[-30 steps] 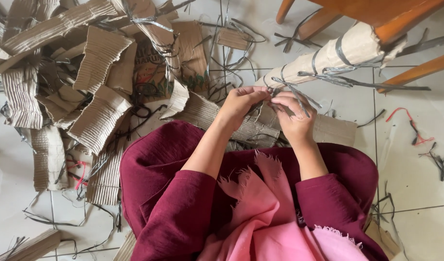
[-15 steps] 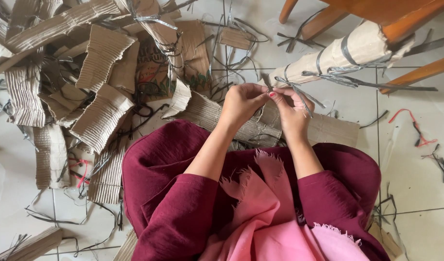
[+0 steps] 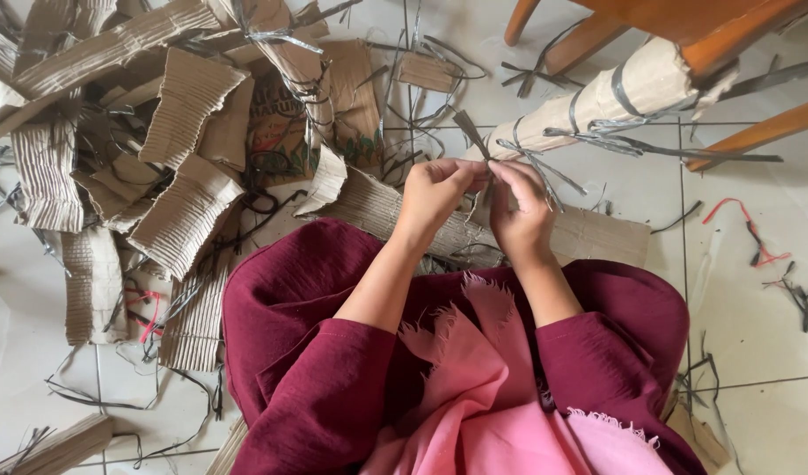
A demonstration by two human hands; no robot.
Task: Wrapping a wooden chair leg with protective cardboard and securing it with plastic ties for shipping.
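My left hand and my right hand meet in front of me, both pinching thin grey plastic strips between the fingertips. The strips stick up and splay out above my fingers. Under my hands a flat sheet of corrugated cardboard lies across my lap, which is covered in dark red cloth with a pink scarf hanging down.
A rolled cardboard tube bound with grey strips lies at the upper right beside orange wooden chair legs. A heap of torn corrugated cardboard pieces fills the left. Loose grey strips and a red strip lie on the white tiled floor.
My hands have stayed together and shifted slightly, working the strips between the fingers. The strip ends now stand up higher above my fingertips.
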